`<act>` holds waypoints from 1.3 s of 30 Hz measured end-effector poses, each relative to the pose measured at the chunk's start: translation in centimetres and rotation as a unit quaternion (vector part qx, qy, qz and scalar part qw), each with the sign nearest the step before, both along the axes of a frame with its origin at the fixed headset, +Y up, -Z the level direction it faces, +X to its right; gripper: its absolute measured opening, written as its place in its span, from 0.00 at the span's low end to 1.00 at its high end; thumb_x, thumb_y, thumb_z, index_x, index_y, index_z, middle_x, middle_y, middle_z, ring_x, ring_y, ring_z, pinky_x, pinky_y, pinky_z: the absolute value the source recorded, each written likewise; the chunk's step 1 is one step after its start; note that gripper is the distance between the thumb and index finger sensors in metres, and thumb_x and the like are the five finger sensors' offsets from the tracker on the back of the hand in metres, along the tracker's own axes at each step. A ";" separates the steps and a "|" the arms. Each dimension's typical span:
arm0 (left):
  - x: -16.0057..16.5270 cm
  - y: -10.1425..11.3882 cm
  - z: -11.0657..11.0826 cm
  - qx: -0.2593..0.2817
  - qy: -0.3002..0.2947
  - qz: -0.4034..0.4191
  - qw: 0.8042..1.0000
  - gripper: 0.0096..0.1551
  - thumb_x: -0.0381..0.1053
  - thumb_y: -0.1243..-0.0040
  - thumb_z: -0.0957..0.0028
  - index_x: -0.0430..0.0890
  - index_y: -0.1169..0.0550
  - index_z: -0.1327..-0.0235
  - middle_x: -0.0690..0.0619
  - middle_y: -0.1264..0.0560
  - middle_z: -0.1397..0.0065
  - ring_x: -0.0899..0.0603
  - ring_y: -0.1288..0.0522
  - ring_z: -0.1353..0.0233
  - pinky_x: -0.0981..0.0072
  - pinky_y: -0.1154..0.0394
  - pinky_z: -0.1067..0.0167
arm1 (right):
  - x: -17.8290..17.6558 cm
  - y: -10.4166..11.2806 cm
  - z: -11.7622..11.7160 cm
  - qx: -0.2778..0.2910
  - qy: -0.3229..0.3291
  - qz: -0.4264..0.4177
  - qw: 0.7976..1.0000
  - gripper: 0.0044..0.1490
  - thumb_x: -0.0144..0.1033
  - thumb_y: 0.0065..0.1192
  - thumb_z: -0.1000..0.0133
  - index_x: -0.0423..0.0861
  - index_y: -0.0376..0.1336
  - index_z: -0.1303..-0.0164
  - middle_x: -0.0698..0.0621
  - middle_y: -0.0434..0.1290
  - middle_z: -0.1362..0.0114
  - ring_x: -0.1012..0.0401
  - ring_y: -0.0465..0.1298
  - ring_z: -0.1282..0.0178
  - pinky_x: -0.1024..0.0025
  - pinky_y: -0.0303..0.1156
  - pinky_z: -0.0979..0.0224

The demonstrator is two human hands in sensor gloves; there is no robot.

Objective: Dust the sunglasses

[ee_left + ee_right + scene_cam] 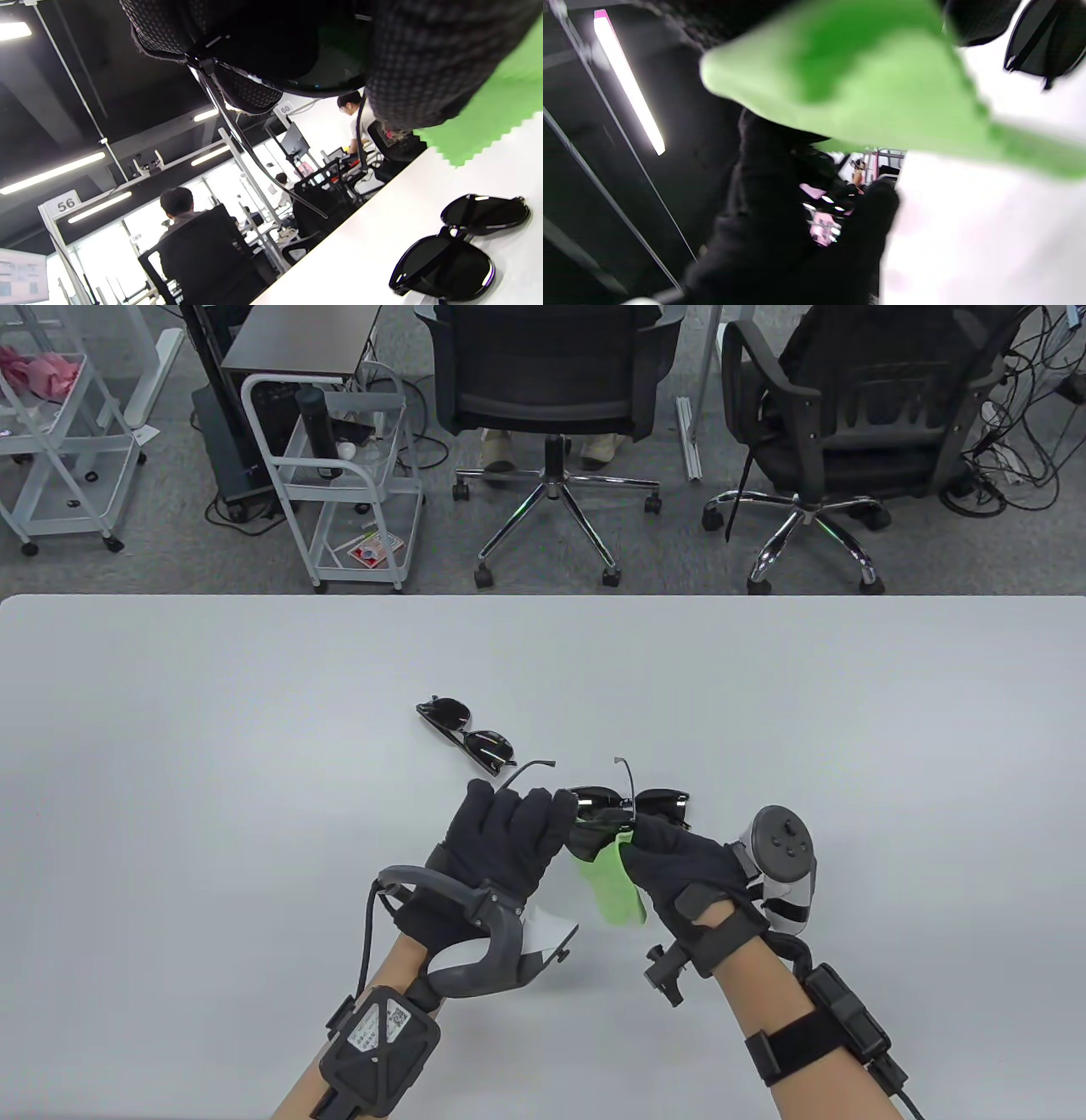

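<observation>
Nearest, left hand [509,836] gripping one end of black sunglasses [632,804] held above the white table [170,780]. Right hand [679,865] pinching a green cleaning cloth [615,886] against a lens. Beyond, second folded pair of sunglasses [467,734] lying apart.

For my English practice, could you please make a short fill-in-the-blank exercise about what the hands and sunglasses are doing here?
1. The right hand holds a cloth of ____ colour.
2. The held sunglasses are gripped at one end by the ____ hand.
3. The second sunglasses lie on the ____, untouched.

Missing words: green; left; table
</observation>
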State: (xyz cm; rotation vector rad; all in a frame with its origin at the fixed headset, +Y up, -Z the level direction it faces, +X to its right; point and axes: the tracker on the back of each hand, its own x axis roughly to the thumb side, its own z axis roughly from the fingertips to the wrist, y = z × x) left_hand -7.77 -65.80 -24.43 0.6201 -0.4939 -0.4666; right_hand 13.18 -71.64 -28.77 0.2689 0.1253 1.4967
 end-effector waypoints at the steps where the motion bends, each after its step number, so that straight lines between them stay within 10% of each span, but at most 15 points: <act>1: 0.1 0.0 0.1 -0.001 -0.003 0.003 1.000 0.60 0.68 0.26 0.70 0.56 0.43 0.26 0.64 0.30 0.26 0.54 0.17 0.32 0.51 0.29 0.25 | -0.2 0.0 0.2 0.001 -0.013 -0.007 1.000 0.28 0.37 0.76 0.51 0.45 0.72 0.41 0.49 0.81 0.37 0.49 0.82 0.38 0.37 0.67 0.32; 9: -0.6 1.1 -0.1 -0.054 -0.007 0.110 0.992 0.61 0.71 0.27 0.71 0.58 0.43 0.26 0.66 0.30 0.26 0.56 0.18 0.31 0.53 0.29 0.25 | 0.0 1.9 0.4 0.078 -0.096 0.011 0.992 0.26 0.50 0.68 0.51 0.46 0.77 0.52 0.53 0.86 0.49 0.55 0.87 0.50 0.44 0.72 0.32; 20: -0.6 0.9 -0.2 -0.035 -0.002 0.083 0.996 0.58 0.70 0.23 0.72 0.56 0.37 0.27 0.65 0.25 0.31 0.56 0.15 0.38 0.52 0.28 0.26 | -0.4 0.6 -0.1 0.024 -0.069 -0.023 0.997 0.27 0.37 0.76 0.53 0.48 0.73 0.43 0.53 0.82 0.39 0.53 0.83 0.39 0.40 0.69 0.31; 27: 0.9 1.0 0.5 -0.020 -0.019 0.071 0.997 0.59 0.70 0.24 0.72 0.55 0.37 0.26 0.65 0.25 0.32 0.57 0.14 0.42 0.53 0.27 0.28 | 0.9 1.6 -0.2 0.073 -0.136 -0.023 0.988 0.25 0.56 0.70 0.52 0.48 0.77 0.57 0.55 0.86 0.54 0.57 0.87 0.53 0.45 0.73 0.32; 39: -0.4 0.7 0.5 -0.042 -0.007 0.054 0.998 0.61 0.66 0.22 0.70 0.55 0.41 0.25 0.64 0.27 0.29 0.55 0.15 0.40 0.50 0.28 0.27 | -0.6 0.8 0.4 -0.005 -0.064 -0.052 0.997 0.27 0.34 0.79 0.55 0.47 0.73 0.45 0.52 0.82 0.42 0.52 0.83 0.42 0.41 0.69 0.32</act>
